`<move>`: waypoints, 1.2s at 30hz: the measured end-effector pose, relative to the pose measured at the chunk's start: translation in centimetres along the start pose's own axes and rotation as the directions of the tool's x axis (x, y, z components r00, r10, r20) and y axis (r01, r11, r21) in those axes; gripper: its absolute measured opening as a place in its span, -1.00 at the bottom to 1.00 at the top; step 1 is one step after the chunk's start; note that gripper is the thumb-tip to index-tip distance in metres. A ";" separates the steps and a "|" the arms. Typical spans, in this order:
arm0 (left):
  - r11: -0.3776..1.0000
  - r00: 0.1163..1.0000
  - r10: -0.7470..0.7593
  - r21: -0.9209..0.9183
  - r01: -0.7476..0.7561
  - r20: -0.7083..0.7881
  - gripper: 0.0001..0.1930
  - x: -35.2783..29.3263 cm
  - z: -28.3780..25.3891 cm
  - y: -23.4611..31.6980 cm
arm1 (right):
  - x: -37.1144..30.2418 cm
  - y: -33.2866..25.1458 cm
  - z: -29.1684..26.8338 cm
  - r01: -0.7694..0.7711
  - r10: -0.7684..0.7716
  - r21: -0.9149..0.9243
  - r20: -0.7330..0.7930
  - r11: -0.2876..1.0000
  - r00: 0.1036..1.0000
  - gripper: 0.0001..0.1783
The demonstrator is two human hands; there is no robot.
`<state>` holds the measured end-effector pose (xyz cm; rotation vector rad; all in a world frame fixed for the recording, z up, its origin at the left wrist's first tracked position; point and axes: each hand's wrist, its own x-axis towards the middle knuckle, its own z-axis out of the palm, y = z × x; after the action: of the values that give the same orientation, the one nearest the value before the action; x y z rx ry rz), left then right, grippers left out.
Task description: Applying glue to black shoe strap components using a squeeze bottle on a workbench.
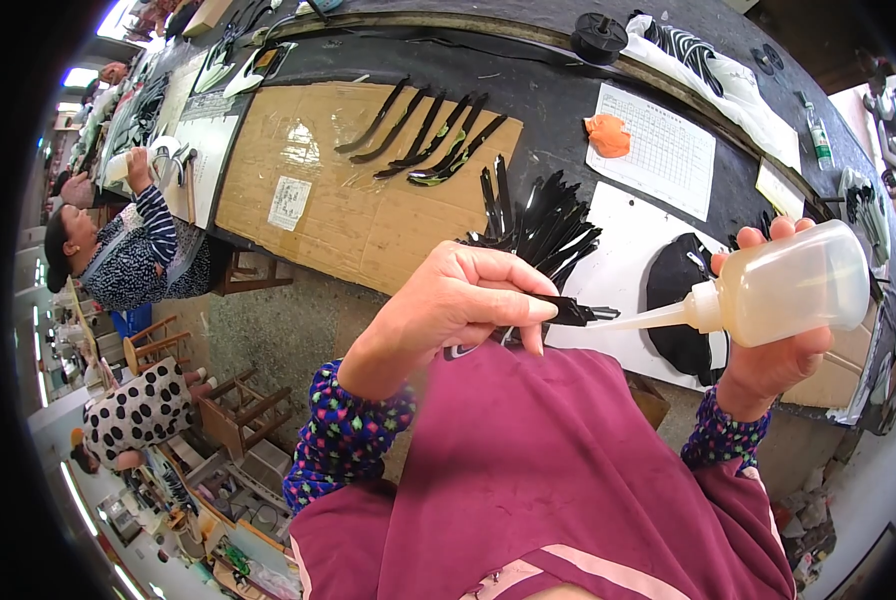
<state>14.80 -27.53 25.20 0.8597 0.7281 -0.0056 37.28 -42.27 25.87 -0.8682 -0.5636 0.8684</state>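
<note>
My left hand (463,295) pinches a short black strip (575,313) between thumb and fingers, in front of my chest. In my right hand (783,362) is a translucent squeeze bottle (803,285), tipped on its side with pale liquid inside. Its thin nozzle (643,320) points left, and the tip reaches the strip's end; whether they touch I cannot tell. Just beyond my left hand a fanned pile of glossy black strips (543,230) lies on the table. A black rounded fabric piece (680,305) rests on a white board (618,215) behind the nozzle.
Several curved black strips (433,135) lie in a row on a cardboard sheet (358,225). Farther back are a printed sheet (663,150), an orange scrap (608,136), a black spool (599,38) and a green bottle (819,138). A co-worker (118,255) sits at left, near wooden stools (243,415).
</note>
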 end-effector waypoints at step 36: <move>1.000 1.000 -0.018 -0.001 0.018 0.025 -0.86 -0.3 -0.3 0.0 | 0.8 0.6 0.9 -0.033 0.033 0.005 0.020 0.999 0.999 0.04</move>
<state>14.41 -27.40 25.28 0.8508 0.7122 -0.0325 36.87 -41.01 25.93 -0.8663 -0.5656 0.9091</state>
